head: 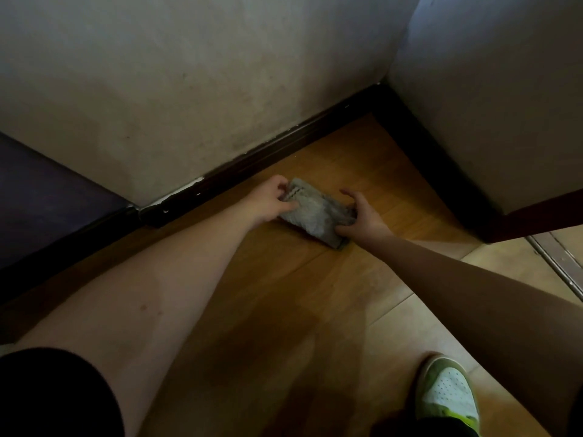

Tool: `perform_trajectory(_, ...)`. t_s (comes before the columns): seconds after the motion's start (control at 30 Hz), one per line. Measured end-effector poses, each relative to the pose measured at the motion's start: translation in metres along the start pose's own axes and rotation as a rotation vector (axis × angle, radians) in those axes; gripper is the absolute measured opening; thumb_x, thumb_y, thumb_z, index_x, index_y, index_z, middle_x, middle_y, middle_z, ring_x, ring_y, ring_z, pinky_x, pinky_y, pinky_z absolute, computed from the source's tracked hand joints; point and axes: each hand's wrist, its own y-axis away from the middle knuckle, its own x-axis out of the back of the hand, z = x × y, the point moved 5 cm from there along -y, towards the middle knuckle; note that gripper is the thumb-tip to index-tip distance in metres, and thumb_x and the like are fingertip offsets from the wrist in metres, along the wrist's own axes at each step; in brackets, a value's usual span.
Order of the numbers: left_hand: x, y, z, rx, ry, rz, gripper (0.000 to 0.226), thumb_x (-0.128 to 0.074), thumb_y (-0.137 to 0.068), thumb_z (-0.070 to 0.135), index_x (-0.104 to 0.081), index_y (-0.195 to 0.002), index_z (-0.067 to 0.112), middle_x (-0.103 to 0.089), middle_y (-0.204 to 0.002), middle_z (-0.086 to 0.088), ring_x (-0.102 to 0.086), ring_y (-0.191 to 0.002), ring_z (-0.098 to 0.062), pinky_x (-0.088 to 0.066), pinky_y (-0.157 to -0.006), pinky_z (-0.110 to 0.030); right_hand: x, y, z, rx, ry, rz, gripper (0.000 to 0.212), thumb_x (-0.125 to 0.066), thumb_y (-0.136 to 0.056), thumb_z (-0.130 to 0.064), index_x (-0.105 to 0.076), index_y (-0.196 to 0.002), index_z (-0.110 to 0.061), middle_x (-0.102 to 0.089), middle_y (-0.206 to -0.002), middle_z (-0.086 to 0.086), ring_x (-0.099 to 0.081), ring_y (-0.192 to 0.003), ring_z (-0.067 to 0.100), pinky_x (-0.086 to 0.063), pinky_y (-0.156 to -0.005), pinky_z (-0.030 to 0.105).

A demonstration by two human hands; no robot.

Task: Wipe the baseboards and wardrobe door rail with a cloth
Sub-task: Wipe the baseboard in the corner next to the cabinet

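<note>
The wall (195,77) fills the top of my view, pale and stained, and it meets a 2nd wall (492,99) at a corner on the right. Below them the wood floor (284,298) runs from that corner down toward me, warm brown, with a paler strip at the right edge. A dark baseboard (258,159) lines the foot of the wall, running diagonally from lower left up to the corner, then turning down along the 2nd wall. Its top edge shows white chips near the left end. At far left sits a dark purple surface (47,197); I cannot tell what it is. At the right edge a metal rail (564,263) lies in the floor.

My left forearm crosses the lower left of the view, my right reaches in from the right. My shoe (448,395), white and green, stands at the bottom right.

The cloth (315,212), gray and folded into a thick pad, lies on the floor just beside the baseboard, not touching it. My left hand (271,200) pinches its far-left end, fingers curled over the edge. My right hand (362,216) grips its right end, thumb below and fingers arched above.
</note>
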Motion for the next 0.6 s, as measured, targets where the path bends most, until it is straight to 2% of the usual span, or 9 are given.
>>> perform_trajectory(0.1, 0.002, -0.001, 0.023, -0.051, -0.113, -0.179, 0.062, -0.077, -0.086, 0.016, -0.042, -0.137, 0.02, -0.066, -0.124, -0.009, -0.064, -0.111, -0.019, -0.051, -0.1, -0.038, 0.001, 0.002, -0.007, 0.049, -0.112, -0.082, 0.096, -0.089, -0.069, -0.035, -0.033, -0.147, -0.043, -0.048, -0.118, -0.016, -0.052, -0.107, 0.004, -0.048, -0.079, 0.014)
perform_trajectory(0.2, 0.003, 0.001, 0.043, -0.063, -0.269, -0.369, 0.063, -0.077, -0.085, 0.017, -0.046, -0.14, 0.015, -0.067, -0.121, -0.003, -0.064, -0.109, -0.015, -0.052, -0.093, -0.027, -0.003, 0.004, -0.012, 0.026, -0.101, -0.204, 0.105, -0.088, -0.065, -0.045, -0.029, -0.151, -0.04, -0.04, -0.13, -0.016, -0.039, -0.119, 0.003, -0.042, -0.087, 0.016)
perform_trajectory(0.27, 0.006, 0.002, 0.055, -0.102, -0.333, -0.404, 0.051, -0.078, -0.085, 0.021, -0.057, -0.131, 0.018, -0.068, -0.119, 0.001, -0.064, -0.107, -0.011, -0.052, -0.093, -0.025, -0.007, 0.006, -0.017, 0.007, -0.092, -0.262, 0.093, -0.087, -0.067, -0.044, -0.04, -0.146, -0.036, -0.046, -0.126, -0.018, -0.043, -0.117, 0.002, -0.042, -0.078, 0.008)
perform_trajectory(0.3, 0.007, 0.002, 0.058, -0.126, -0.345, -0.393, 0.041, -0.079, -0.084, 0.023, -0.062, -0.121, 0.025, -0.068, -0.115, 0.005, -0.064, -0.104, -0.008, -0.052, -0.09, -0.024, -0.007, 0.007, -0.02, 0.012, -0.114, -0.257, 0.078, -0.087, -0.068, -0.042, -0.051, -0.137, -0.033, -0.052, -0.121, -0.02, -0.05, -0.113, 0.001, -0.041, -0.073, 0.005)
perform_trajectory(0.37, 0.01, 0.002, 0.062, -0.162, -0.33, -0.349, 0.03, -0.081, -0.082, 0.025, -0.064, -0.104, 0.036, -0.067, -0.104, 0.013, -0.064, -0.094, -0.001, -0.052, -0.079, -0.018, -0.007, 0.008, -0.027, 0.051, -0.218, -0.218, 0.05, -0.086, -0.07, -0.037, -0.063, -0.113, -0.029, -0.065, -0.111, -0.016, -0.06, -0.105, 0.0, -0.047, -0.075, 0.008)
perform_trajectory(0.43, 0.013, 0.002, 0.061, -0.182, -0.198, -0.249, 0.025, -0.082, -0.08, 0.023, -0.067, -0.096, 0.035, -0.069, -0.098, 0.012, -0.066, -0.089, -0.001, -0.05, -0.071, -0.014, -0.006, 0.01, -0.036, 0.076, -0.322, -0.194, 0.038, -0.084, -0.075, -0.029, -0.064, -0.107, -0.024, -0.07, -0.107, -0.008, -0.067, -0.098, 0.003, -0.054, -0.076, 0.015)
perform_trajectory(0.5, 0.018, 0.001, 0.053, -0.127, 0.136, -0.198, 0.029, -0.083, -0.076, 0.022, -0.069, -0.101, 0.028, -0.073, -0.099, 0.006, -0.068, -0.099, -0.008, -0.052, -0.075, -0.016, -0.004, 0.012, -0.045, 0.092, -0.394, -0.168, 0.032, -0.079, -0.082, -0.021, -0.062, -0.108, -0.02, -0.072, -0.105, -0.003, -0.07, -0.094, 0.005, -0.056, -0.074, 0.018)
perform_trajectory(0.57, 0.019, 0.003, 0.041, -0.036, 0.379, -0.286, 0.047, -0.082, -0.071, 0.028, -0.066, -0.115, 0.02, -0.075, -0.11, 0.003, -0.067, -0.109, -0.013, -0.053, -0.082, -0.02, 0.0, 0.012, -0.052, 0.1, -0.446, -0.145, 0.028, -0.075, -0.086, -0.017, -0.06, -0.11, -0.015, -0.073, -0.105, 0.001, -0.071, -0.093, 0.01, -0.057, -0.074, 0.022)
perform_trajectory(0.6, 0.02, 0.005, 0.036, 0.006, 0.379, -0.347, 0.055, -0.081, -0.071, 0.031, -0.063, -0.122, 0.02, -0.073, -0.117, 0.004, -0.066, -0.112, -0.01, -0.051, -0.085, -0.021, 0.003, 0.012, -0.055, 0.097, -0.47, -0.143, 0.026, -0.073, -0.087, -0.016, -0.059, -0.11, -0.015, -0.073, -0.106, 0.002, -0.071, -0.095, 0.013, -0.058, -0.075, 0.024)
